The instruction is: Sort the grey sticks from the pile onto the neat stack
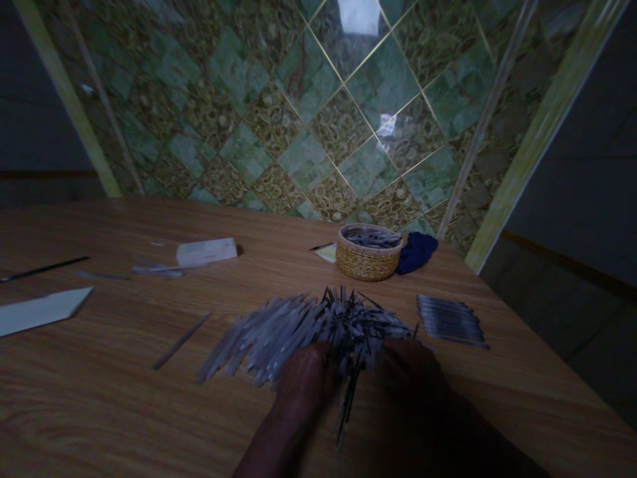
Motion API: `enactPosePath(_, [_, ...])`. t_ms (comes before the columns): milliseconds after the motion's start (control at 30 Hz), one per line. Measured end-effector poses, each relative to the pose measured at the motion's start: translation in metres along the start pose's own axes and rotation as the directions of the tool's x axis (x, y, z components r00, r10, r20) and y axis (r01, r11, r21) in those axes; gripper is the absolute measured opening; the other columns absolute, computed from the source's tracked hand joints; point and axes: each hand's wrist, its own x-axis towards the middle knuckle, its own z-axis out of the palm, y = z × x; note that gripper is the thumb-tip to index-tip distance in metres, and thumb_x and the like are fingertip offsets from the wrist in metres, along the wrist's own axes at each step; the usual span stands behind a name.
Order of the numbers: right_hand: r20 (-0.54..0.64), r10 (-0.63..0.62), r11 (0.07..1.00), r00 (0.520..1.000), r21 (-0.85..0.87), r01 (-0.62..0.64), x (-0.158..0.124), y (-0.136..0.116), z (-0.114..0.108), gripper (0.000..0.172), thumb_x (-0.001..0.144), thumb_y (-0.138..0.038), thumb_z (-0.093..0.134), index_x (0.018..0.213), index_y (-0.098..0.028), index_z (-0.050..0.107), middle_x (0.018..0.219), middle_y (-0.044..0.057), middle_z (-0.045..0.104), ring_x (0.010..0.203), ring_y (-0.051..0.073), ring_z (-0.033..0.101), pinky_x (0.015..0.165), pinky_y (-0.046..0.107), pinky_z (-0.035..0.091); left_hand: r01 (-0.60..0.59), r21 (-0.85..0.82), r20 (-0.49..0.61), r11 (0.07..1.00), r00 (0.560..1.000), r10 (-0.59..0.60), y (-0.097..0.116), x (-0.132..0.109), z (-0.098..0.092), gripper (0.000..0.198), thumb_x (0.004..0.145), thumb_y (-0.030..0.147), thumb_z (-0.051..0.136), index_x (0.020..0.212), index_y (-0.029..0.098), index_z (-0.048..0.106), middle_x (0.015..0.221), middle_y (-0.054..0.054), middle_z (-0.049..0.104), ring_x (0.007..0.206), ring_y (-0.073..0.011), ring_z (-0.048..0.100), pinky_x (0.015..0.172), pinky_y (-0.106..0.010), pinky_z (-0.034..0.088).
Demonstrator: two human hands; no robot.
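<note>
A wide pile of thin, clear-wrapped sticks (279, 332) lies across the middle of the wooden table, with darker sticks tangled on its right part. My left hand (306, 375) is at the near edge of the pile, its fingers curled in, and what they hold is hidden. My right hand (411, 365) rests at the pile's right near edge, dark and blurred, its fingers not clear. Between my hands a few dark sticks (347, 405) point toward me. A neat row of wrapped sticks (450, 320) lies to the right.
Behind the pile stands a woven basket (368, 261) full of sticks, beside a dark blue cloth (418, 252). A white box (206, 251), loose wrappers (158, 269) and a white flat piece (42, 311) lie left. One single stick (182, 340) is left of the pile.
</note>
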Motion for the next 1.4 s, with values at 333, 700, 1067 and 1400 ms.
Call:
enactPosePath(333, [-0.029, 0.037, 0.982, 0.999, 0.186, -0.031, -0.002, -0.006, 0.001, 0.027, 0.081, -0.032, 0.044, 0.093, -0.020, 0.066, 0.094, 0.007, 0.069, 0.083, 0.020, 0.063, 0.075, 0.029, 0.045, 0.024, 0.055, 0.095, 0.998, 0.995, -0.029, -0.009, 0.006, -0.003, 0.015, 0.072, 0.015, 0.048, 0.071, 0.018, 0.062, 0.072, -0.010, 0.067, 0.070, -0.0247, 0.062, 0.055, -0.029, 0.035])
enactPosePath(700, [-0.043, 0.086, 0.976, 0.995, 0.204, -0.075, -0.006, -0.003, 0.011, 0.031, 0.079, -0.027, 0.047, 0.105, -0.021, 0.063, 0.105, 0.007, 0.067, 0.094, 0.021, 0.061, 0.082, 0.033, 0.045, -0.044, 0.183, 0.112, 0.982, 0.993, 0.023, 0.002, 0.002, 0.002, 0.020, 0.070, 0.015, 0.051, 0.085, 0.018, 0.064, 0.088, -0.011, 0.067, 0.082, -0.0259, 0.061, 0.065, -0.031, 0.042])
enactPosePath(1067, [0.143, -0.239, 0.957, 0.960, -0.133, 0.258, -0.008, -0.010, 0.010, 0.018, 0.083, -0.030, 0.045, 0.078, -0.022, 0.060, 0.075, 0.002, 0.063, 0.072, 0.017, 0.055, 0.066, 0.028, 0.035, -0.047, 0.189, 0.074, 0.981, 0.997, 0.033, 0.000, 0.003, 0.007, 0.023, 0.067, 0.011, 0.049, 0.087, 0.015, 0.058, 0.089, -0.013, 0.066, 0.086, -0.0282, 0.060, 0.065, -0.032, 0.041])
enactPosePath(1400, [0.103, -0.259, 0.956, 0.960, -0.112, 0.270, -0.013, -0.014, 0.013, 0.020, 0.086, -0.026, 0.042, 0.077, -0.020, 0.058, 0.075, 0.002, 0.061, 0.070, 0.015, 0.051, 0.069, 0.027, 0.032, 0.054, 0.110, 0.013, 0.992, 0.998, -0.056, -0.027, 0.007, -0.014, 0.010, 0.071, 0.017, 0.048, 0.069, 0.019, 0.057, 0.067, -0.004, 0.062, 0.064, -0.0184, 0.059, 0.052, -0.025, 0.030])
